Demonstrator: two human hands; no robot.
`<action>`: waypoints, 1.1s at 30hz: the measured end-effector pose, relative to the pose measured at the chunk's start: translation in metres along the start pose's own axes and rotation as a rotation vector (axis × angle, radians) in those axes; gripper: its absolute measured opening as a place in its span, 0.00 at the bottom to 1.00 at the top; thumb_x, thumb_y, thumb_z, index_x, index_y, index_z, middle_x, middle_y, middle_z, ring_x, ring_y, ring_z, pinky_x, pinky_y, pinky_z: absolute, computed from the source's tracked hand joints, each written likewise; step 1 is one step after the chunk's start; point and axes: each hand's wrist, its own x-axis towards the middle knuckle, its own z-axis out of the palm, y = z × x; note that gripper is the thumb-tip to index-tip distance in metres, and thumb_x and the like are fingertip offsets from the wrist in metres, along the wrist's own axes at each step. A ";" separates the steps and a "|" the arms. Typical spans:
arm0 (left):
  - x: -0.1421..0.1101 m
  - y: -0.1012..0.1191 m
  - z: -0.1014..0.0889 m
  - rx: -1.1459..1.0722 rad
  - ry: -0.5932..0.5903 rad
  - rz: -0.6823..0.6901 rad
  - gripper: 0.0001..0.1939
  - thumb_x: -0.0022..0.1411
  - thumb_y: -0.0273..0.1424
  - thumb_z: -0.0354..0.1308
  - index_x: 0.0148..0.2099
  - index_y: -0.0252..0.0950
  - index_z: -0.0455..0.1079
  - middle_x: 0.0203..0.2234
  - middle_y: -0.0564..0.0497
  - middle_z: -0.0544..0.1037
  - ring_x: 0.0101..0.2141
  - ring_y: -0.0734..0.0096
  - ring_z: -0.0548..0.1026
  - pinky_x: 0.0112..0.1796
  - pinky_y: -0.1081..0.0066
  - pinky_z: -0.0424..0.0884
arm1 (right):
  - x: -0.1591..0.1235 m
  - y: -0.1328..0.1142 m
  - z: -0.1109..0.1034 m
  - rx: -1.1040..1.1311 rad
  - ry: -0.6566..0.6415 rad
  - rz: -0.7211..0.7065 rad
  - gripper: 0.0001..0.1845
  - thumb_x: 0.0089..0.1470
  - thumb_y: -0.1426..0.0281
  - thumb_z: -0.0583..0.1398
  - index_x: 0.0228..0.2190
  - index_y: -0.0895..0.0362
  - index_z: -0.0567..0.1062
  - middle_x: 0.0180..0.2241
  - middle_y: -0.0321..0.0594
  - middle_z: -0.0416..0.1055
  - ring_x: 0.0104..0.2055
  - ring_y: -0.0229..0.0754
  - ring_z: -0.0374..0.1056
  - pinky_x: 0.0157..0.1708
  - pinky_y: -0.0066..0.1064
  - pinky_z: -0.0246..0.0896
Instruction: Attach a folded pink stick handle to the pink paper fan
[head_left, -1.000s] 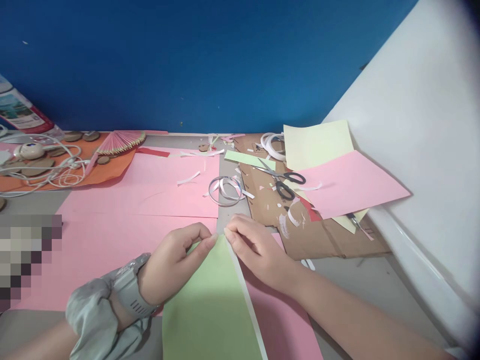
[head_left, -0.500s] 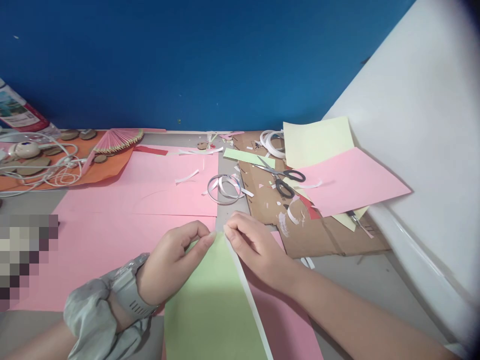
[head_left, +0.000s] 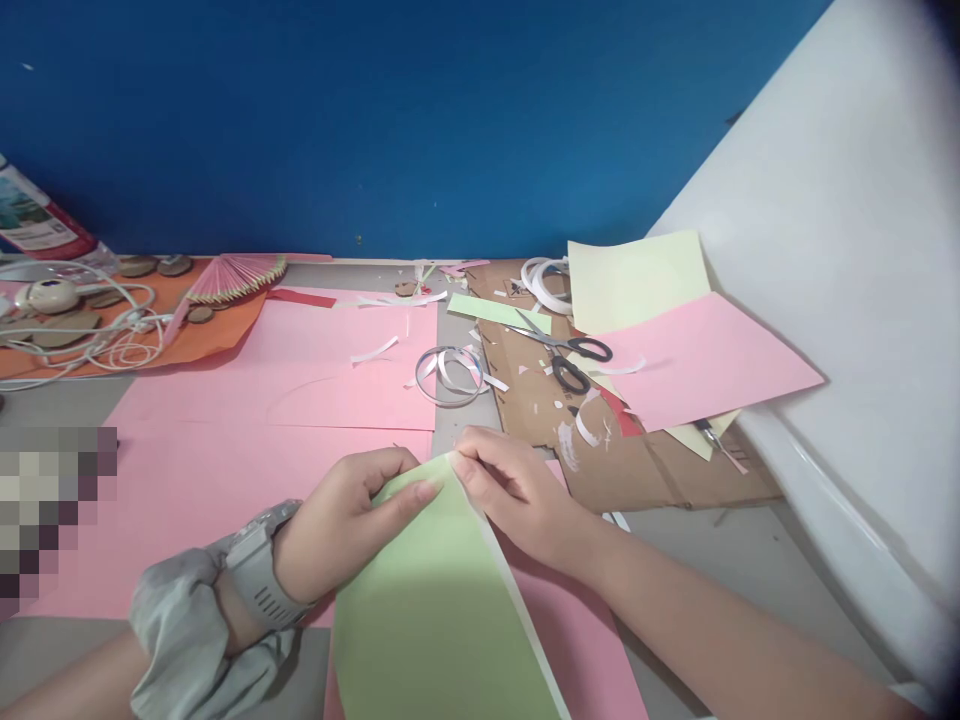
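A green sheet of paper [head_left: 427, 590] with a white strip [head_left: 514, 580] along its right edge slopes up toward me at the front of the table. My left hand [head_left: 349, 520] pinches its far edge, thumb on top and fingers beneath. At the far right corner, by the upper end of the strip, my right hand [head_left: 514, 490] grips the sheet between thumb and bent fingers. A pink sheet [head_left: 577, 630] lies partly hidden below the green one. A grey watch and a grey scrunchie circle my left wrist.
Black-handled scissors [head_left: 570, 370] and white tape rolls [head_left: 546, 285] rest near cardboard [head_left: 637, 480]. A roll of tape [head_left: 450, 377] lies ahead of my hands. Pink paper [head_left: 225, 500], a folded paper fan [head_left: 234, 278] and white cables [head_left: 112, 340] are on the left; a blue wall stands behind.
My left thumb has slid down onto the face of the green sheet, and more of its far edge shows. The sheet has shifted slightly right. My right hand stays at the corner.
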 end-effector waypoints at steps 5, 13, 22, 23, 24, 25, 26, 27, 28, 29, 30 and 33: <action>-0.001 -0.001 0.005 -0.085 0.019 -0.006 0.19 0.61 0.44 0.49 0.27 0.34 0.59 0.20 0.57 0.59 0.21 0.80 0.58 0.20 0.79 0.56 | -0.001 -0.001 0.001 0.015 0.032 -0.019 0.14 0.61 0.70 0.47 0.23 0.55 0.53 0.22 0.31 0.50 0.25 0.34 0.49 0.26 0.28 0.47; -0.002 -0.002 0.009 -0.128 0.041 -0.005 0.18 0.60 0.44 0.50 0.27 0.35 0.58 0.20 0.57 0.60 0.20 0.79 0.59 0.19 0.79 0.56 | -0.002 -0.001 0.004 0.028 0.096 -0.018 0.14 0.60 0.70 0.48 0.22 0.55 0.53 0.22 0.31 0.50 0.24 0.34 0.49 0.24 0.28 0.46; -0.001 0.001 0.011 -0.135 0.057 -0.003 0.18 0.61 0.44 0.49 0.26 0.35 0.58 0.20 0.57 0.59 0.21 0.80 0.58 0.20 0.80 0.56 | -0.003 0.000 0.004 0.045 0.109 0.001 0.15 0.61 0.69 0.47 0.22 0.55 0.54 0.22 0.30 0.50 0.24 0.34 0.49 0.25 0.28 0.47; -0.001 0.001 0.012 -0.136 0.057 -0.004 0.18 0.61 0.44 0.50 0.26 0.35 0.58 0.20 0.57 0.59 0.21 0.80 0.58 0.20 0.80 0.56 | -0.003 0.000 0.004 0.047 0.110 0.001 0.15 0.61 0.69 0.47 0.22 0.55 0.54 0.22 0.30 0.50 0.24 0.34 0.49 0.25 0.28 0.47; -0.001 0.001 0.012 -0.136 0.055 -0.007 0.18 0.61 0.44 0.50 0.27 0.35 0.58 0.20 0.57 0.59 0.21 0.80 0.58 0.20 0.79 0.56 | -0.003 0.000 0.004 0.047 0.112 0.001 0.15 0.61 0.69 0.47 0.22 0.55 0.54 0.22 0.31 0.50 0.24 0.34 0.49 0.25 0.28 0.47; -0.001 0.001 0.012 -0.136 0.054 -0.010 0.18 0.60 0.44 0.50 0.27 0.35 0.58 0.20 0.57 0.59 0.21 0.79 0.58 0.19 0.79 0.56 | -0.003 0.000 0.004 0.047 0.115 0.003 0.15 0.61 0.69 0.47 0.22 0.55 0.53 0.22 0.31 0.50 0.24 0.34 0.49 0.24 0.28 0.47; -0.001 0.001 0.011 -0.136 0.053 -0.012 0.18 0.60 0.44 0.50 0.27 0.35 0.58 0.20 0.57 0.59 0.21 0.79 0.58 0.19 0.79 0.56 | -0.003 0.000 0.004 0.046 0.117 0.007 0.15 0.61 0.69 0.47 0.22 0.55 0.53 0.22 0.31 0.50 0.24 0.34 0.49 0.24 0.28 0.47; -0.001 0.001 0.011 -0.134 0.052 -0.013 0.18 0.60 0.44 0.50 0.27 0.35 0.58 0.20 0.57 0.59 0.21 0.79 0.58 0.19 0.79 0.56 | -0.003 0.000 0.005 0.046 0.118 0.012 0.15 0.61 0.69 0.48 0.22 0.55 0.53 0.22 0.31 0.50 0.24 0.34 0.49 0.24 0.28 0.47; -0.001 0.001 0.011 -0.133 0.053 -0.014 0.18 0.60 0.44 0.49 0.27 0.35 0.58 0.20 0.57 0.59 0.21 0.79 0.58 0.19 0.79 0.56 | -0.003 0.000 0.005 0.046 0.119 0.015 0.15 0.61 0.69 0.48 0.22 0.55 0.53 0.22 0.31 0.50 0.24 0.34 0.49 0.24 0.28 0.47; -0.001 0.001 0.011 -0.134 0.054 -0.014 0.18 0.60 0.44 0.49 0.27 0.35 0.58 0.20 0.57 0.60 0.21 0.79 0.58 0.20 0.79 0.56 | -0.003 0.000 0.005 0.047 0.120 0.017 0.15 0.61 0.68 0.48 0.22 0.55 0.53 0.22 0.31 0.50 0.24 0.34 0.49 0.24 0.28 0.47; -0.001 0.001 0.011 -0.135 0.055 -0.013 0.18 0.60 0.44 0.49 0.27 0.35 0.58 0.20 0.57 0.60 0.21 0.79 0.58 0.20 0.79 0.56 | -0.003 0.000 0.005 0.048 0.121 0.018 0.15 0.61 0.69 0.48 0.22 0.55 0.54 0.22 0.31 0.50 0.24 0.34 0.49 0.24 0.28 0.47; -0.001 0.000 0.011 -0.138 0.063 -0.001 0.18 0.60 0.44 0.50 0.27 0.35 0.58 0.20 0.57 0.59 0.21 0.80 0.58 0.20 0.79 0.56 | -0.003 0.000 0.005 0.049 0.127 0.010 0.15 0.61 0.69 0.48 0.22 0.54 0.53 0.22 0.31 0.50 0.24 0.34 0.48 0.24 0.28 0.47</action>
